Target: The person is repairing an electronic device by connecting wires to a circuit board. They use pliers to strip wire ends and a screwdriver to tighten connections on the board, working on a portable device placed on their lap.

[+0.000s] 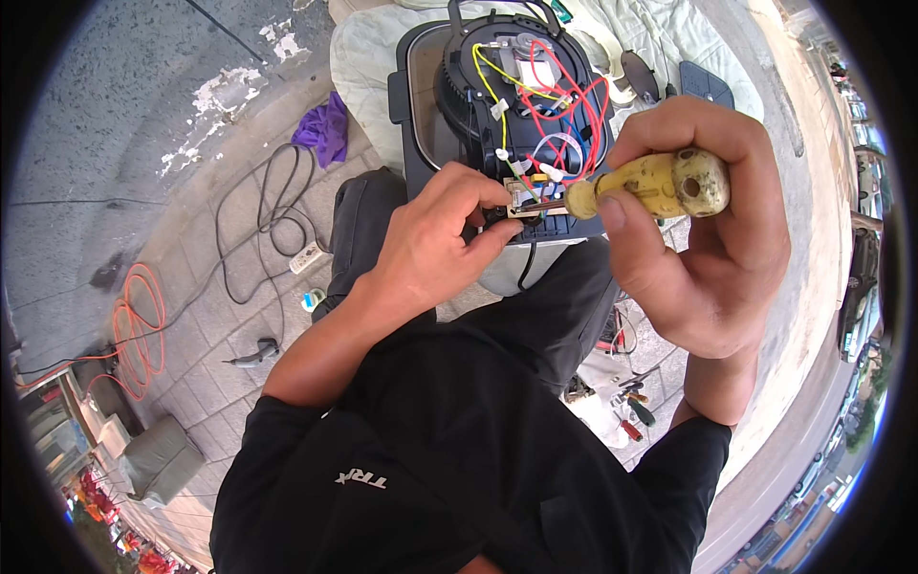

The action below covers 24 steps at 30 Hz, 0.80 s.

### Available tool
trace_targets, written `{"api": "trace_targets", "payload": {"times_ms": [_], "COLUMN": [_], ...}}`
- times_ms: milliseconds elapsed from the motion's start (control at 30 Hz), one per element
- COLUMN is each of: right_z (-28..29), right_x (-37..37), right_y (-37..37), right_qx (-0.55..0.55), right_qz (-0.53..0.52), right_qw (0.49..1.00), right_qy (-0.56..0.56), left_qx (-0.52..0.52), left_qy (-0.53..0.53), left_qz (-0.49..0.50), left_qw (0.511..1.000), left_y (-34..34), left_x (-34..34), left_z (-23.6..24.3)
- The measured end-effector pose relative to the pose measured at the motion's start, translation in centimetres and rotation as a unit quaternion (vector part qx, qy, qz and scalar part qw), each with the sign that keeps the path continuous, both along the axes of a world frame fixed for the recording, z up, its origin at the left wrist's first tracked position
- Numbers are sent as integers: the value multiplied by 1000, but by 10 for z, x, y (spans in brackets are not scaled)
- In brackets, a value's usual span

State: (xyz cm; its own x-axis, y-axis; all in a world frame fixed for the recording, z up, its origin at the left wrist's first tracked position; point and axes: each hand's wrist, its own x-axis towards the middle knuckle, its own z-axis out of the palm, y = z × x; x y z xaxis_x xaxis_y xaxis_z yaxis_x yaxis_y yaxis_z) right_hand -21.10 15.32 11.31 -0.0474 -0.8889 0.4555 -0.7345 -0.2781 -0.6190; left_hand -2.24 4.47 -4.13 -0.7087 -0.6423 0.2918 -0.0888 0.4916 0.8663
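My right hand (703, 230) is wrapped round the yellow handle of a worn screwdriver (650, 188), whose shaft points left. Its tip reaches a small pale terminal block (524, 196) at the near end of an opened black appliance (421, 153). There my left hand (445, 230) pinches at the block's left side, thumb and forefinger close together on a small dark part that I cannot make out. Red, yellow, white and blue wires (545, 105) loop over the appliance's round inner housing. A black cord (529, 263) hangs below the block.
The appliance rests on a pale cloth (363, 67). A purple cloth (323, 129), a black cable (273, 215), a white power strip (306, 257) and an orange cord (139, 330) lie on the paving to the left. Several hand tools (636, 411) lie at lower right.
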Motion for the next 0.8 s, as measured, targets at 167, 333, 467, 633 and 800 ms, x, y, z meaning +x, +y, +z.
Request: {"api": "trace_targets", "payload": {"times_ms": [167,333,467,633,800], "right_z": [-3,17,35,36,54], "right_x": [2,3,-2,5,-1], "right_y": [-6,-13,-17,-25,-27], "right_qx": [-64,-16,35,54,117], "right_qz": [3,15,33,24,73], "right_qw": [992,986,979,972,964], "right_qy": [110,163,199,227,229], "left_qx": [16,22,36,36,40], "left_qy": [-33,-10,-1,1,27], "left_qz": [8,4,3,-2,-3], "left_qw": [999,1000,999,999,999], "left_y": [-1,-1,2,1,1], "left_x": [1,0,-2,1,0], "left_z": [0,-3,-5,-11,-11]}}
